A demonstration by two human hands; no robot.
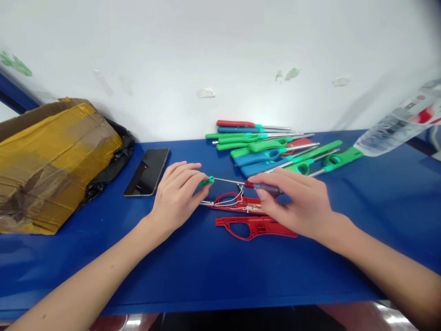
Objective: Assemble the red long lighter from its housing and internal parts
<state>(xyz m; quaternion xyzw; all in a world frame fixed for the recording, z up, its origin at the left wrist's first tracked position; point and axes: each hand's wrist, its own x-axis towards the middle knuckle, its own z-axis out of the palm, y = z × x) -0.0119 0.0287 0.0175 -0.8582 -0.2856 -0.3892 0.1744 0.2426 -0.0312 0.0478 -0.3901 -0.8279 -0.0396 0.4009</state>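
Note:
Between the fingertips of my left hand [179, 193] is a small green plastic piece [207, 181], partly hidden by the fingers. My right hand [296, 197] grips a screwdriver [264, 187] by its dark translucent handle with a red collar. Its thin shaft points left, and the tip meets or nearly meets the green piece. Below the shaft lies an opened red lighter half [237, 202] with white wires and inner parts showing. Nearer to me is the other red shell half [253, 226], with a trigger loop; my right hand covers part of both.
Several long-necked lighters [268, 149] in green, blue and red are piled at the back. A phone [147, 172] and a taped cardboard box [58, 161] on black plastic lie left. A water bottle [392, 126] is at the right. A white wall [220, 55] borders the blue table [193, 271].

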